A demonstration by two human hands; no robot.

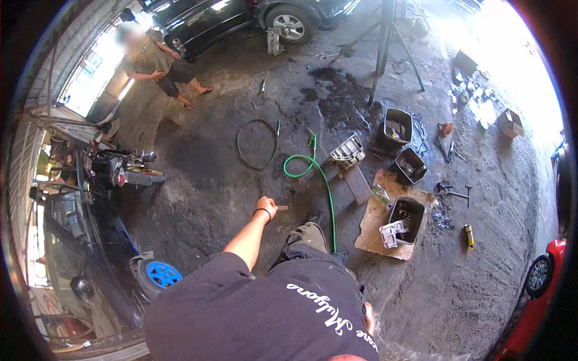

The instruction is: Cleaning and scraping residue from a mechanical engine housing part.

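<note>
My left hand, with a dark band at the wrist, is held out in front of me, its fingers closed. A short, flat, brownish strip sticks out from the fist; its exact kind I cannot make out. My right hand hangs by my right side, mostly hidden by the dark shirt, so its fingers do not show. Ahead of the left hand lie a green hose with a green nozzle and a loop of dark cable.
Right of me are a metal engine part, black tubs and a flattened cardboard sheet. A spray can lies farther right. A person stands at far left, near a dark car; a motorcycle is at left.
</note>
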